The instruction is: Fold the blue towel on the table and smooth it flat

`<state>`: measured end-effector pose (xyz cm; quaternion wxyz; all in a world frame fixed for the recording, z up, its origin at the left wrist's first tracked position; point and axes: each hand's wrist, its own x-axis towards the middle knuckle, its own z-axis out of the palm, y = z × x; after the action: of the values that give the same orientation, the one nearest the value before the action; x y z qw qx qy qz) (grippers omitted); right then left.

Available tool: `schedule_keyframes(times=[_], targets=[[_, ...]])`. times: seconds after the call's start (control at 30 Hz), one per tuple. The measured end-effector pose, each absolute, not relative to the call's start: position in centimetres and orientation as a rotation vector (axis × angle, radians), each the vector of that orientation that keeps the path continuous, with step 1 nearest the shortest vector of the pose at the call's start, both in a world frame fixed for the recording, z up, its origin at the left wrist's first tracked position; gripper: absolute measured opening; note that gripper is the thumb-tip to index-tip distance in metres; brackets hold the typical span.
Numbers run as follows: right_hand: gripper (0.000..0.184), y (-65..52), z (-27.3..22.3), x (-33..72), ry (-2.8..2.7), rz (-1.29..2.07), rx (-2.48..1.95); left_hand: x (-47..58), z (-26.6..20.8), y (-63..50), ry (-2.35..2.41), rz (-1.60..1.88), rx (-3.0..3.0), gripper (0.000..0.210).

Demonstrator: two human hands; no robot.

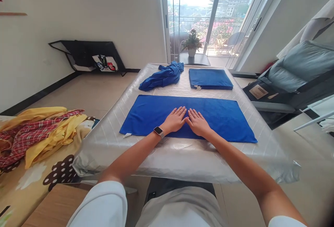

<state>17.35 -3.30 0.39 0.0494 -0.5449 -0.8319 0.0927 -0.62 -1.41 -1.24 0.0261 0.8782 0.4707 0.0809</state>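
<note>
A blue towel [221, 119] lies spread flat as a long rectangle across the near half of the table, with a small white tag at its near left corner. My left hand [175, 120] rests palm down near its middle, fingers stretched out; a watch is on that wrist. Beside it my right hand [198, 122] is also flat on the cloth, the two thumbs meeting. Farther back on the left lies a crumpled blue towel [164, 76]. To its right sits a neat stack of folded blue towels [211, 78] with white tags at the front left.
A silvery cover [167, 154] drapes over the table. On the left, yellow and red plaid clothes [44, 129] lie on a patterned bed. A potted plant [192, 42] stands on a chair beyond the table, before the glass door. A cushioned dark chair [281, 81] is at the right.
</note>
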Motion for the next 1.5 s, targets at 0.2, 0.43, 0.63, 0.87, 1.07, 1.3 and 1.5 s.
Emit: schedule_keyframes(times=[0.2,0.43,0.63,0.87,1.07,1.3,1.5], targets=[[0.081,-4.2,-0.2,24.1,-2.528,0.2,-1.852,-7.6,-1.0,-2.9,1.677,0.152,2.542,0.076],[0.077,-6.2,-2.1,38.6,-2.3,0.042,-2.138,-22.7,-2.7,-6.5,2.239,0.012,2.104,0.085],[0.079,-5.8,-3.0,45.1,-2.274,0.053,-2.122,-25.4,-3.9,-9.6,2.253,0.013,2.073,0.09],[0.075,-4.6,-3.5,46.5,-2.35,0.048,-2.088,-25.7,-3.5,-11.5,2.222,-0.024,2.059,0.095],[0.074,-4.6,-1.5,42.5,-2.294,-0.057,-2.129,-23.7,-0.7,-11.2,2.181,0.007,2.119,0.081],[0.071,-0.8,2.2,23.5,-2.535,0.082,-1.701,-7.0,2.8,-2.4,1.442,0.296,2.756,0.074],[0.065,4.9,0.5,16.6,-2.51,0.168,-1.841,1.0,0.2,5.7,1.523,0.215,2.651,0.069]])
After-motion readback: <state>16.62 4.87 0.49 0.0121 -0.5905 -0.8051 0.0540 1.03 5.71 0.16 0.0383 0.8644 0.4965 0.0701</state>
